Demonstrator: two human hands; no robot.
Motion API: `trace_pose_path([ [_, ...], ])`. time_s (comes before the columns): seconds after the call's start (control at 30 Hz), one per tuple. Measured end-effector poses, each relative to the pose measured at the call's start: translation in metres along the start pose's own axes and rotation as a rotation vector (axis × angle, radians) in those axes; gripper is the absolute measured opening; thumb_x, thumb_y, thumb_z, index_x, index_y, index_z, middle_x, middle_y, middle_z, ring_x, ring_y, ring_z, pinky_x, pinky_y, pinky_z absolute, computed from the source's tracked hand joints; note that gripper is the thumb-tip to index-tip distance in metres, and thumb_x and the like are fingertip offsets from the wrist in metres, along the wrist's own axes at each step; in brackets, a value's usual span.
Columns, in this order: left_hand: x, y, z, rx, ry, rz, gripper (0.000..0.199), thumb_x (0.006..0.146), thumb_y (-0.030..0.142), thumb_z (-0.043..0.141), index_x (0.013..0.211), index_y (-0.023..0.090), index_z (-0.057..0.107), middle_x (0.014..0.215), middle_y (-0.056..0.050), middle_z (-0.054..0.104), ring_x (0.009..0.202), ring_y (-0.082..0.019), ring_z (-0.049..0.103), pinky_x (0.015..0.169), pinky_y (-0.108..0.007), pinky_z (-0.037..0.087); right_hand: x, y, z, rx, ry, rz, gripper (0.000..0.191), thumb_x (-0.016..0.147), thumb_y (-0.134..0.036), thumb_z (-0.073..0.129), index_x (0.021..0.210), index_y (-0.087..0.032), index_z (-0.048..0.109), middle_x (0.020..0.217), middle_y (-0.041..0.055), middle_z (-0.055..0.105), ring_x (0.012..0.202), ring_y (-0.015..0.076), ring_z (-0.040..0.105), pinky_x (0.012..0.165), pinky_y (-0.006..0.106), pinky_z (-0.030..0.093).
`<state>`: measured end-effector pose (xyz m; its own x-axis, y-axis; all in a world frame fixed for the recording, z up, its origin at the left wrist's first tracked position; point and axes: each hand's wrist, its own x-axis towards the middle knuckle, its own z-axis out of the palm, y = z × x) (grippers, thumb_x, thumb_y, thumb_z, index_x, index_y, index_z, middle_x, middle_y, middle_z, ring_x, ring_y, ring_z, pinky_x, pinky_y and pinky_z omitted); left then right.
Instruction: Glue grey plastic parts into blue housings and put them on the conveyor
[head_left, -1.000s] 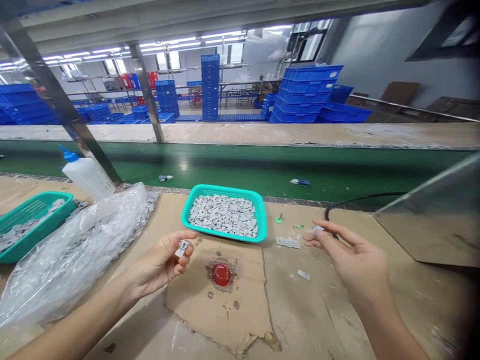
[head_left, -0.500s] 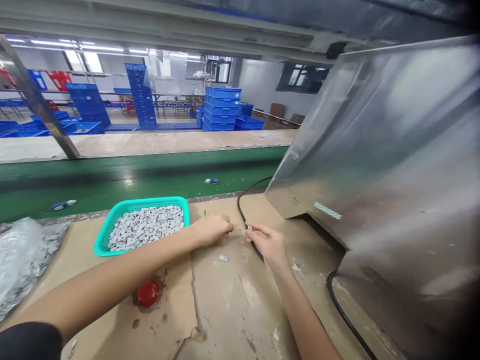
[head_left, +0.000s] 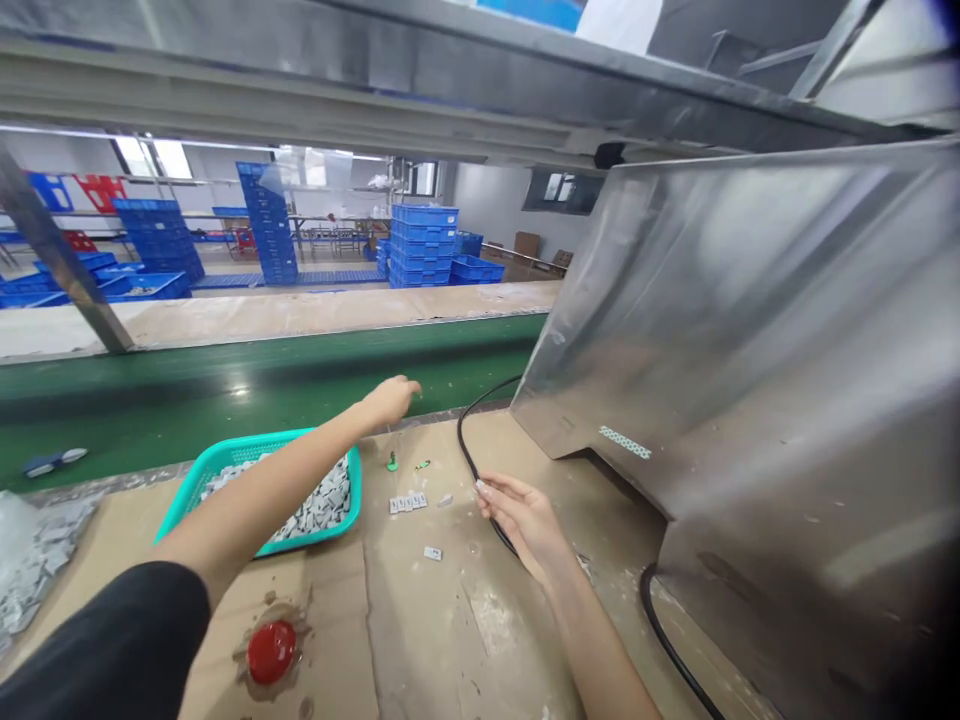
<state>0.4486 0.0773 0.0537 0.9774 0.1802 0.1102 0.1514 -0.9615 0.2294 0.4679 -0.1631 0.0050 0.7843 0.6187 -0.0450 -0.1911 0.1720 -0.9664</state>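
Note:
My left hand (head_left: 393, 398) reaches over the near edge of the green belt (head_left: 300, 375), its fingers curled together; anything in them is hidden. My right hand (head_left: 525, 518) is beside the black cable (head_left: 466, 440), with thumb and forefinger pinching a small pale piece (head_left: 480, 485). Between the hands a short row of grey pieces (head_left: 407, 503) lies on the cardboard, with a single grey piece (head_left: 433, 553) nearer me. Small green bits (head_left: 392, 462) lie behind the row. The teal basket (head_left: 355, 490) of grey pieces is partly covered by my left forearm.
A red round object (head_left: 271, 652) sits on the cardboard at the front left. A plastic bag of grey pieces (head_left: 37, 565) lies at far left. The large metal housing (head_left: 720, 380) rises at right. A blue and white item (head_left: 56, 462) is on the belt.
My left hand has moved forward from the cardboard to over the belt, uncovering the row of grey pieces. The view has shifted; my right hand stays near the cable.

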Motion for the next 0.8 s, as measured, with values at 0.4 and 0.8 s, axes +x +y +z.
trace_pose_path([
  [0.4,0.009,-0.030,-0.017,-0.161,-0.112,-0.229,0.027,0.081,0.028,0.048,0.105,0.015,0.051,0.106,-0.007,0.054,0.090,-0.018,0.055,0.075,-0.037,0.047,-0.008,0.002,0.000,-0.100,-0.137,0.038,0.021,0.055,-0.023,0.073,0.074,-0.014,0.069,0.063,0.0038,0.065,0.061,0.0149,0.060,0.065,0.029,0.047],
  [0.8,-0.256,0.017,-0.107,-1.341,0.201,-0.261,0.034,0.069,0.029,0.060,0.103,0.031,0.056,0.072,-0.001,0.062,0.055,-0.016,0.059,0.052,-0.030,0.047,-0.015,0.007,0.029,-0.135,-0.261,0.055,0.024,0.055,-0.022,0.075,0.077,-0.018,0.067,0.067,0.0009,0.064,0.057,0.0130,0.060,0.059,0.027,0.048],
])
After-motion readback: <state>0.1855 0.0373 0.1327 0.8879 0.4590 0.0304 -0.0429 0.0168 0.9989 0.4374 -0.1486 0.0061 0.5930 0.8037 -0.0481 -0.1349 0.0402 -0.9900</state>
